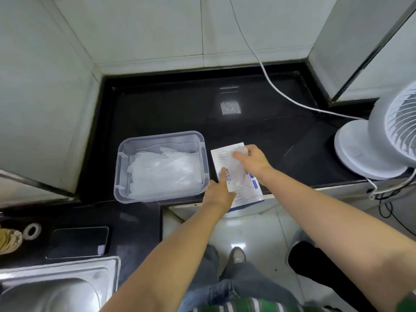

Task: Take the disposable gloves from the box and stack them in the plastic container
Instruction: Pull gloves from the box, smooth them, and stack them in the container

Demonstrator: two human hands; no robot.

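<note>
A white glove box [249, 190] with blue print lies flat on the black counter, its near end over the counter's edge. My left hand [219, 191] rests on the box's left side, a finger pointing along its top. My right hand [252, 159] pinches a thin clear glove [235, 171] that stretches down over the box top. Left of the box stands the clear plastic container [126, 143], open, with a pile of clear gloves [164, 170] inside.
A white desk fan [380, 134] stands at the right, its cable [281, 91] running across the black counter [202, 109] to the wall. A dark phone [78, 242] and a steel sink [56, 287] lie at the lower left. Tiled walls close the counter in at the back and left.
</note>
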